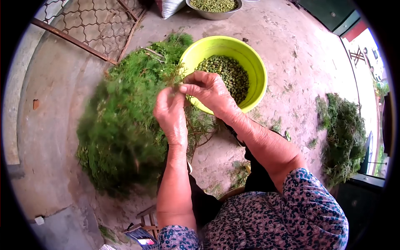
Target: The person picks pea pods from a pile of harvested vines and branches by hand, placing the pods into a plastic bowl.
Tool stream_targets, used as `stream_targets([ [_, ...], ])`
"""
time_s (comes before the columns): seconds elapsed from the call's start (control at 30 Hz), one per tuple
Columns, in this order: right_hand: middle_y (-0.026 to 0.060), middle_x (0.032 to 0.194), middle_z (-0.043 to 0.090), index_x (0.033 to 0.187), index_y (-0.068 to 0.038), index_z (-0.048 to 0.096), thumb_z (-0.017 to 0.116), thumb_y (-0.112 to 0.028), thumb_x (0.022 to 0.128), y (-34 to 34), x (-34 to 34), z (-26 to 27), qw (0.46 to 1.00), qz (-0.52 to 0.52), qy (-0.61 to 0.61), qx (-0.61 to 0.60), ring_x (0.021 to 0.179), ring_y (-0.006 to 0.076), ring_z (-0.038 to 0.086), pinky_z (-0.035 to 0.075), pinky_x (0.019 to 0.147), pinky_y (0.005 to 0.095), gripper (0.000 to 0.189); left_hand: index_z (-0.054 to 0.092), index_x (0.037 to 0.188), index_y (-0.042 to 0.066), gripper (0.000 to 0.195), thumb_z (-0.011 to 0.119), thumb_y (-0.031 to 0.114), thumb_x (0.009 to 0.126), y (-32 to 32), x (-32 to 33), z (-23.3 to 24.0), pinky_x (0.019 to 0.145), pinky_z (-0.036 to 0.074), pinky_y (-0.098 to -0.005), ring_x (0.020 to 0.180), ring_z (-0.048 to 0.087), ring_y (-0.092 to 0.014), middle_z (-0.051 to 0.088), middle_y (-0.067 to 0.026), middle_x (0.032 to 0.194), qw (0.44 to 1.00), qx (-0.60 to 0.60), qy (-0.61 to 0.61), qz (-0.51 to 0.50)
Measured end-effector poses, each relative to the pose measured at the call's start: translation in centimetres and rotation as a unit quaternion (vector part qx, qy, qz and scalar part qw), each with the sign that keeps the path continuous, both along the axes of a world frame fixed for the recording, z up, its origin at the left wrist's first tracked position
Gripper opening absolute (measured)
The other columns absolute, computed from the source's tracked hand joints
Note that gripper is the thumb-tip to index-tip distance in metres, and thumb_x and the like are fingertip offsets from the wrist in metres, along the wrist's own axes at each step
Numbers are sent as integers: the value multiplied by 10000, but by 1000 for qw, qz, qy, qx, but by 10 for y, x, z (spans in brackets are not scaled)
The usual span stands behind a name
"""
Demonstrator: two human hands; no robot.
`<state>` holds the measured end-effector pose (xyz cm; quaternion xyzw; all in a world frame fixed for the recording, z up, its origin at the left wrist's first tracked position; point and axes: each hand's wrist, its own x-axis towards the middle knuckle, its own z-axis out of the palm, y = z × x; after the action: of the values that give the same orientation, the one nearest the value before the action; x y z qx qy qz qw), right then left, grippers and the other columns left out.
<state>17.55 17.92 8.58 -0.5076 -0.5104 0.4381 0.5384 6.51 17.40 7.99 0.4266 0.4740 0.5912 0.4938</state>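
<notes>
A feathery evergreen sprig (178, 76) is pinched between the thumb and fingers of my left hand (171, 117). My right hand (215, 92) meets it there, its thumb and forefinger closed on the same sprig; the fingertips partly hide what they grip. Both hands are above the near left rim of a yellow-green plastic basin (262, 68). Small round green cones or berries (232, 73) cover the basin's bottom, some of them darker. Left of the basin, a large heap of leafy green branches (120, 109) reaches close to my left forearm.
A metal bowl (215, 15) of similar green pieces stands at the far side beside a white woven sack (172, 8). A rusty metal grille (90, 28) lies upper left. More cut greenery (342, 140) is piled at the right, near a doorway. Behind my left arm is a wooden frame (150, 218).
</notes>
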Motion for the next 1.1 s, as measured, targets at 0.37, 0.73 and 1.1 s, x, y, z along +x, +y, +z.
stream_targets([
  [0.37,159,604,594,776,36,621,660,-206,744,-5,-2,23,993,-69,-92,-3,539,199,592,476,537,327,247,607,817,9,106,595,114,811,4,-5,7,445,283,-191,524,380,-29,500,46,633,987,40,157,-13],
  [0.73,222,670,570,724,30,582,589,-198,737,-4,-2,13,987,-67,-136,-46,657,386,561,448,607,434,228,594,872,-4,170,543,153,831,-8,-2,13,459,244,-200,535,339,-39,479,48,630,972,-12,230,-43],
  [1.1,118,642,580,736,51,583,593,-157,793,-4,-2,12,978,-29,89,-187,624,161,528,430,600,341,216,561,754,12,185,557,183,824,-5,-5,19,445,237,-207,481,316,-54,421,32,553,970,-2,235,-67],
])
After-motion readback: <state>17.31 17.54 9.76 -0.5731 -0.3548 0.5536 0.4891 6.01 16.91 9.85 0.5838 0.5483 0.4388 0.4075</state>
